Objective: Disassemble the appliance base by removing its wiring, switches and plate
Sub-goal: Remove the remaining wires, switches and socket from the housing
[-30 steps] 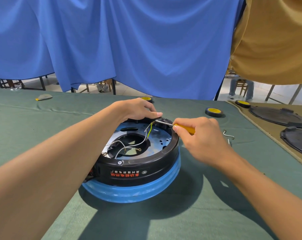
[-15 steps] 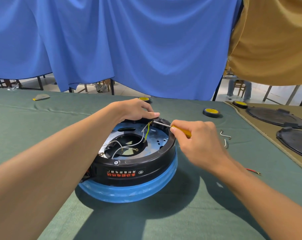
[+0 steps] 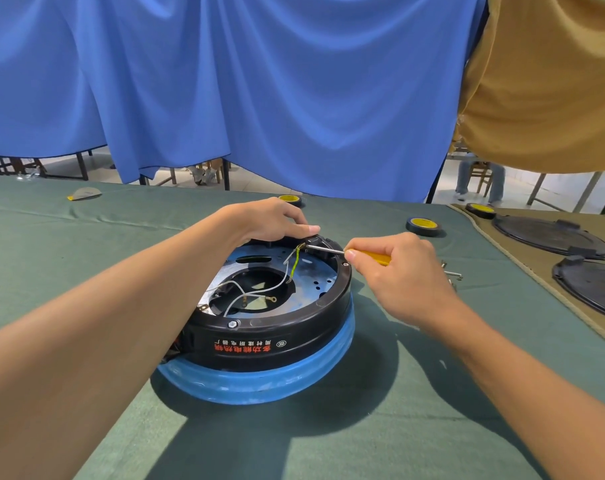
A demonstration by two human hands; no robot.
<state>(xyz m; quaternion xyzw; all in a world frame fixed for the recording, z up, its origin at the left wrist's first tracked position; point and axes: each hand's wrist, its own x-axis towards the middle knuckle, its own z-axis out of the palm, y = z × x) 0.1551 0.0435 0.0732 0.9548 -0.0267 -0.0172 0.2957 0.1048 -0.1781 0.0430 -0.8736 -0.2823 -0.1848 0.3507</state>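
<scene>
Base (image 3: 276, 344), one, held by left hand (image 3: 269, 220), one screwdriver (image 3: 373, 257) in right hand (image 3: 401, 275)

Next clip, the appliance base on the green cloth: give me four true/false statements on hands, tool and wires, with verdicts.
The right hand grips a yellow-handled screwdriver. True.
The screwdriver's tip is at the near rim of the appliance base. False: it is at the far rim.
The left hand holds the base's far rim. True.
The white wires have been taken out of the base. False: they lie inside it.
</scene>
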